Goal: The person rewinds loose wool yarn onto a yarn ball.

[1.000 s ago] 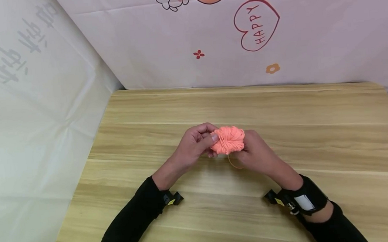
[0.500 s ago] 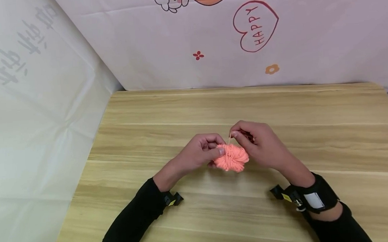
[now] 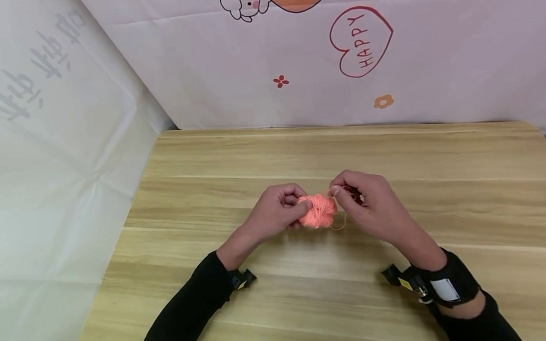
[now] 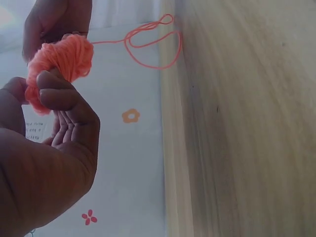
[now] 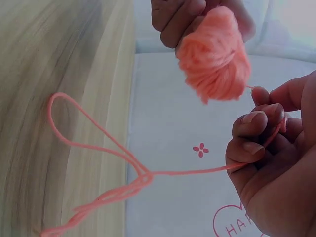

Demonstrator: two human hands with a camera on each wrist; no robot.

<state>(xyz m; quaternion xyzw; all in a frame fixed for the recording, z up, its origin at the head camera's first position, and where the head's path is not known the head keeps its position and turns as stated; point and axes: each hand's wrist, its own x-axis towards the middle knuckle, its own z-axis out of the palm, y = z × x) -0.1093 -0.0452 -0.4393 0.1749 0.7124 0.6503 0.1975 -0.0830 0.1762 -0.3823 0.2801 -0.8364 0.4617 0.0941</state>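
Wooden tabletop [image 3: 253,156] with a printed pink backdrop [image 3: 294,59] along its far edge. Over the tabletop's middle, my left hand [image 3: 275,214] pinches the orange yarn ball [image 3: 317,211] between thumb and fingers. My right hand [image 3: 371,203], just beside it, has curled fingers clamped on the loose yarn strand [image 5: 123,173], which loops down toward the wood.

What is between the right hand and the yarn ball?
A short stretch of orange strand runs from the yarn ball to the right hand, seen in the right wrist view.
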